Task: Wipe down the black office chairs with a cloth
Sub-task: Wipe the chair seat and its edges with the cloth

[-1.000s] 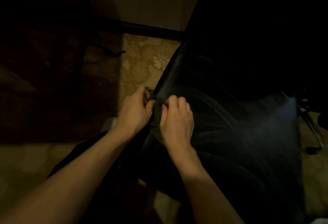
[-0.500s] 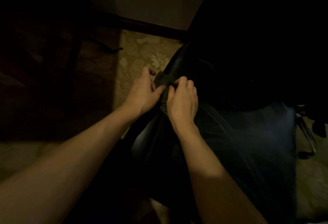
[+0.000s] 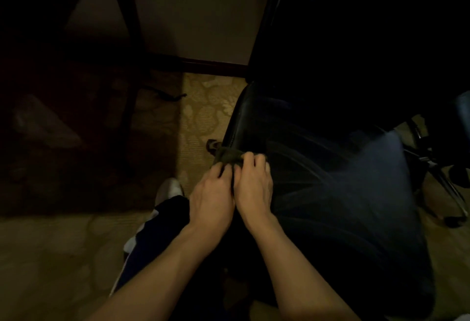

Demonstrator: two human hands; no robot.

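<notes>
A black office chair (image 3: 330, 181) fills the right half of the dim head view, its shiny seat sloping toward me. A small dark cloth (image 3: 227, 156) lies bunched on the seat's left edge. My left hand (image 3: 212, 197) and my right hand (image 3: 253, 184) sit side by side just below it, fingers curled and pinching the cloth against the seat edge. Part of the cloth is hidden under my fingers.
Patterned beige carpet (image 3: 201, 117) shows left of the seat. A dark table leg (image 3: 129, 41) and wooden baseboard (image 3: 203, 65) stand behind. The chair's metal base and casters (image 3: 447, 193) stick out at the right. My white shoe (image 3: 169, 189) is by the seat.
Both hands have slid back along the seat's left edge toward me with the cloth, after reaching further forward half a second ago.
</notes>
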